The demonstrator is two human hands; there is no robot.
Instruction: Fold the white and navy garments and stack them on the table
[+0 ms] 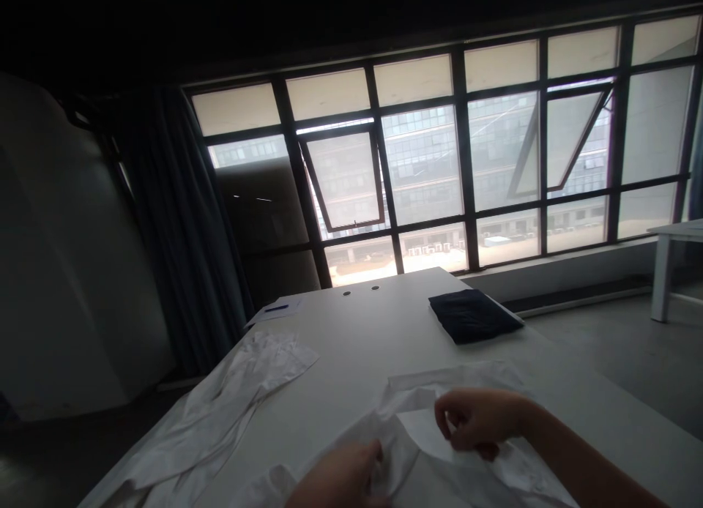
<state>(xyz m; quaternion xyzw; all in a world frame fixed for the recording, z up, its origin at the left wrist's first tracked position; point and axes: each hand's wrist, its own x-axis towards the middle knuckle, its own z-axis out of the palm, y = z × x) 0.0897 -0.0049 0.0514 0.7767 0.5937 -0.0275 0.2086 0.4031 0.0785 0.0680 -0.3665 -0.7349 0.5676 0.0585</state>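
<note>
A crumpled white shirt (pixel 392 413) lies at the near side of the white table (pixel 351 332), with a stiff collar-like flap standing up. My right hand (pixel 475 420) is over the flap's right side, fingers curled in a pinch on the cloth. Lower down, my left hand (pixel 340 479) is closed on the shirt's left part. It is partly blurred and cut off by the bottom edge of the view, so its exact hold is hard to see.
Another white garment (pixel 220 413) is spread along the table's left edge. Folded dark cloth (pixel 472 315) lies at the right edge. Paper with a pen (pixel 276 308) sits at the far left corner. A dark curtain (pixel 181 230) and windows stand beyond; a second white table (pixel 662 274) is at right.
</note>
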